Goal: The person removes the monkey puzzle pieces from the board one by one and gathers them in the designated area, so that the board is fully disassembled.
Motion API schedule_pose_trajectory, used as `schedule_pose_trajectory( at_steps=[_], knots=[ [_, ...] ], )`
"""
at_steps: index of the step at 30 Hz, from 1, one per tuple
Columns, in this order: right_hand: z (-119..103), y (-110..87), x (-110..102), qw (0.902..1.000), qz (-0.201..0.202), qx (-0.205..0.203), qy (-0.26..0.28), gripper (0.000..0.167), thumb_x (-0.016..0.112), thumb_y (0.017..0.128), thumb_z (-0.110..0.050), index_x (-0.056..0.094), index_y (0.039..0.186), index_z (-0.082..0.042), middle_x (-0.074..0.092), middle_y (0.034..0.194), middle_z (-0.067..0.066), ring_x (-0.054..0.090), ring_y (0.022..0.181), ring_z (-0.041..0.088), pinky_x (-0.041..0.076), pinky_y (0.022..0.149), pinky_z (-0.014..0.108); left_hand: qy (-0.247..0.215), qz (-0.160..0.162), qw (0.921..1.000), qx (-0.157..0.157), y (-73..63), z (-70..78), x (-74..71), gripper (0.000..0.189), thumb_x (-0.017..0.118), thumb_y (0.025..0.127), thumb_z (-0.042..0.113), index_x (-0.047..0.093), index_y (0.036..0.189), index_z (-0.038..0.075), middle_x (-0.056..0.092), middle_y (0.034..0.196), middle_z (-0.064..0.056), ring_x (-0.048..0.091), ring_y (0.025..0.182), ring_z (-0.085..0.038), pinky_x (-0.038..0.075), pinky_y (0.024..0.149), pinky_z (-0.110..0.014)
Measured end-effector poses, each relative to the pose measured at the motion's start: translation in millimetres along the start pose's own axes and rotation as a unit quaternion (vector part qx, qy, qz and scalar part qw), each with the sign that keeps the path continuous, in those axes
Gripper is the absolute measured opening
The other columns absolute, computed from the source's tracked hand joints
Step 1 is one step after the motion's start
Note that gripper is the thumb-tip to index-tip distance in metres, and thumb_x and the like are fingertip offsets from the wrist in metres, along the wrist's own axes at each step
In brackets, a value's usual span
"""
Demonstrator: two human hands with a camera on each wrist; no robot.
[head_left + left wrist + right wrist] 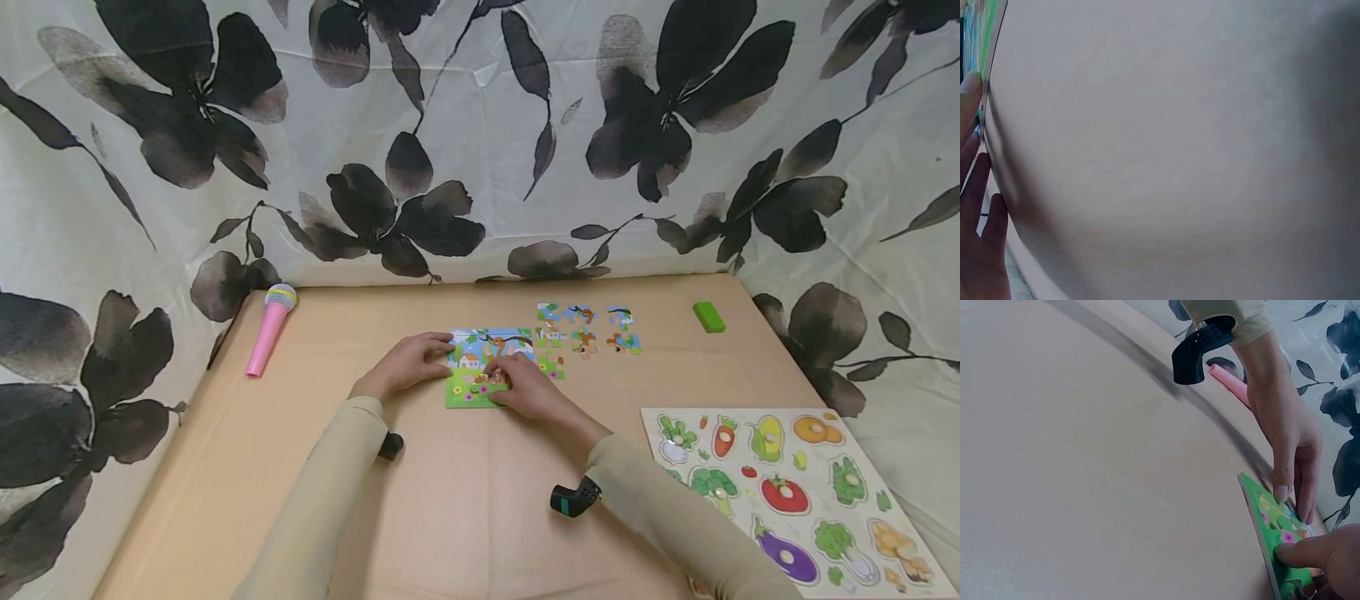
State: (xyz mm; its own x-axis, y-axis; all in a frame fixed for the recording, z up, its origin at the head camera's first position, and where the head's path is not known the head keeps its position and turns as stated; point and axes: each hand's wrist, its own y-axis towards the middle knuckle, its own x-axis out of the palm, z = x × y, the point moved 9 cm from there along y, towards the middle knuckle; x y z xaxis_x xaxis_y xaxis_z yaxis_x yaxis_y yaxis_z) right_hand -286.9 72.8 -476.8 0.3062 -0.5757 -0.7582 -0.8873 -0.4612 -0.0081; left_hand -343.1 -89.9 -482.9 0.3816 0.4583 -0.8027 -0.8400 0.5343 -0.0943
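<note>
A jigsaw board (459, 393) with a green border and a picture of a house and animals lies on the table. My left hand (405, 363) rests at its left edge, fingers fairly straight; the thumb (1281, 492) touches the board's border. Over the lower middle of the picture is my right hand (528, 387), its thumb (1294, 553) on the green border near a pink flower. Its other fingers bend down onto the picture, and whether they pinch a piece is hidden. Several loose puzzle pieces (585, 343) lie to the board's right.
A pink toy microphone (268, 333) lies at the table's left side. Near the back right is a green block (708, 317). A white vegetable picture board (738, 533) covers the front right, partly under my right sleeve. A floral cloth (510, 125) hangs behind the table.
</note>
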Motion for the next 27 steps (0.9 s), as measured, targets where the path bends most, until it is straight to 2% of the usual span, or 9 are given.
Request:
schedule_pose_trajectory(
  at_steps=[10, 17, 27],
  knots=[
    [-2, 1.1, -2, 0.9995, 0.009, -0.017, 0.023, 0.038, 0.076, 0.085, -0.012, 0.050, 0.111, -0.004, 0.050, 0.094, 0.009, 0.044, 0.082, 0.019, 0.039, 0.068, 0.031, -0.001, -0.002, 1.0000, 0.002, 0.5, -1.1, 1.0, 0.050, 0.073, 0.089, 0.032, 0.063, 0.131, 0.007, 0.047, 0.148, -0.002, 0.037, 0.140, -0.024, 0.028, 0.117, -0.042],
    [0, 0.2, -1, 0.9994, 0.012, -0.023, 0.023, 0.021, 0.074, 0.086, -0.010, 0.058, 0.097, -0.007, 0.053, 0.086, 0.003, 0.045, 0.077, 0.018, 0.038, 0.067, 0.030, 0.000, -0.001, 1.0000, 0.000, -0.1, -0.2, 0.3, 0.050, 0.074, 0.089, 0.031, 0.063, 0.131, 0.008, 0.047, 0.148, -0.002, 0.037, 0.140, -0.024, 0.028, 0.117, -0.041],
    [13, -1.3, -1, 0.9970, 0.007, 0.043, 0.064, 0.018, 0.071, 0.088, -0.011, 0.063, 0.104, -0.010, 0.058, 0.092, 0.000, 0.048, 0.078, 0.017, 0.041, 0.068, 0.030, -0.003, -0.002, 1.0000, 0.002, 0.4, -1.6, 1.2, 0.050, 0.074, 0.089, 0.032, 0.063, 0.131, 0.008, 0.047, 0.148, -0.002, 0.037, 0.140, -0.024, 0.028, 0.117, -0.042]
  ],
)
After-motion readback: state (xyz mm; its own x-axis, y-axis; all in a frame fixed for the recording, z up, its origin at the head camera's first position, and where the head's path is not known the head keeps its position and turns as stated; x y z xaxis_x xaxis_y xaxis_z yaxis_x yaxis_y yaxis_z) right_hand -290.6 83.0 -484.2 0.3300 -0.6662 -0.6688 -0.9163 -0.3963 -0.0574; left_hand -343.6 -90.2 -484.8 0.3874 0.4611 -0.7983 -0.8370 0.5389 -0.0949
